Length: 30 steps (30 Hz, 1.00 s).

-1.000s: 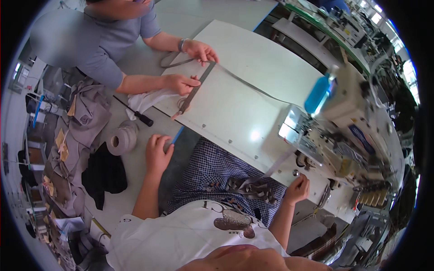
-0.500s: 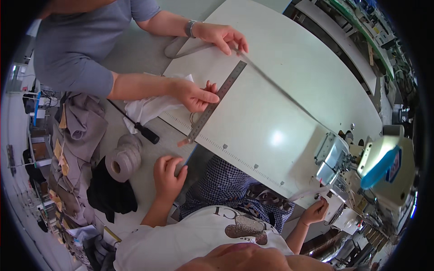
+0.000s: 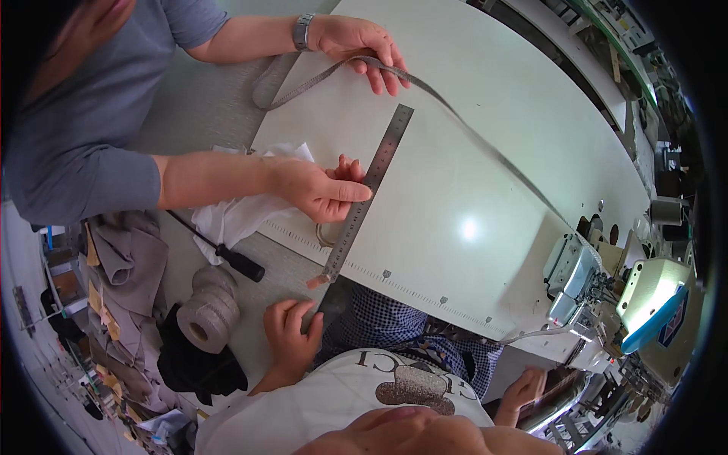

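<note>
My left hand (image 3: 292, 334) rests at the table's near edge with loosely bent fingers, the thumb apart and nothing visible in it. Below the sewing machine (image 3: 656, 303), at the lower right, my right hand (image 3: 523, 388) is blurred, its grip unclear. A long grey strip (image 3: 493, 152) runs across the white table into the machine, and a pale length (image 3: 531, 332) comes out towards my lap. Across from me, a co-worker's hand (image 3: 364, 49) holds the strip up. The co-worker's other hand (image 3: 326, 189) pinches a steel ruler (image 3: 371, 182) lying over the table.
Left of the table edge lie a black-handled screwdriver (image 3: 239, 262), a cone of grey yarn (image 3: 208, 311), white cloth (image 3: 235, 216), black fabric (image 3: 197, 364) and grey fabric pieces (image 3: 129, 258). A measuring scale (image 3: 409, 284) runs along the white table's (image 3: 470, 280) near edge.
My right hand has moved down, away from the strip's end by the machine. The co-worker's upper hand has moved back left with the strip, which now arcs higher. My view has shifted slightly.
</note>
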Each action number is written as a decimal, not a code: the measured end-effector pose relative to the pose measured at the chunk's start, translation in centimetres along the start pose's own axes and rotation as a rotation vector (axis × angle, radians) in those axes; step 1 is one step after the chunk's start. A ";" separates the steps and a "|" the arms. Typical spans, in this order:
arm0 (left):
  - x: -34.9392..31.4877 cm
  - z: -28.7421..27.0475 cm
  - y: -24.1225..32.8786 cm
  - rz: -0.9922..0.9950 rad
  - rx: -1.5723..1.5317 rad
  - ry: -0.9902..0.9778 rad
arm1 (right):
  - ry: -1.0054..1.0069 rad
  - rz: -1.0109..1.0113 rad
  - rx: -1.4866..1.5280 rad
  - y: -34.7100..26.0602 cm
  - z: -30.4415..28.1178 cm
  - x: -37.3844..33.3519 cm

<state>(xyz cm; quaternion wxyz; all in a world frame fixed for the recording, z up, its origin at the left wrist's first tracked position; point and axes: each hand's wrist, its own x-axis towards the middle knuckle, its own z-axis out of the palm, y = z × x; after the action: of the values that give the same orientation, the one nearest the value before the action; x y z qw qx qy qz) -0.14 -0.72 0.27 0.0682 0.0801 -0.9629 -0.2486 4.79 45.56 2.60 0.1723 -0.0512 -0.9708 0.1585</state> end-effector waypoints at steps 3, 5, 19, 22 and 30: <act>-0.1 0.0 -0.1 0.009 -0.004 -0.004 | -0.151 -0.142 0.100 -5.2 0.0 0.3; 0.0 0.1 -0.3 0.017 -0.012 -0.005 | -0.227 -0.212 0.184 -8.2 1.1 1.6; -0.1 0.7 -1.5 0.062 -0.067 0.061 | -0.332 -0.005 0.838 -21.2 10.9 13.5; -0.4 0.7 -1.7 0.026 -0.089 0.055 | -0.492 0.534 1.325 -23.5 13.1 17.0; -0.6 1.0 -2.0 0.030 -0.122 0.077 | -0.174 0.951 2.019 -26.2 17.6 25.6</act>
<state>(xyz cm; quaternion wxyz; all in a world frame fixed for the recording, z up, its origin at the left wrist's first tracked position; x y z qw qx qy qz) 0.46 -1.85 -1.63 0.1139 0.0710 -0.9437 -0.3025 -26.46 19.70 3.62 -0.0118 -0.2426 -0.2873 0.9265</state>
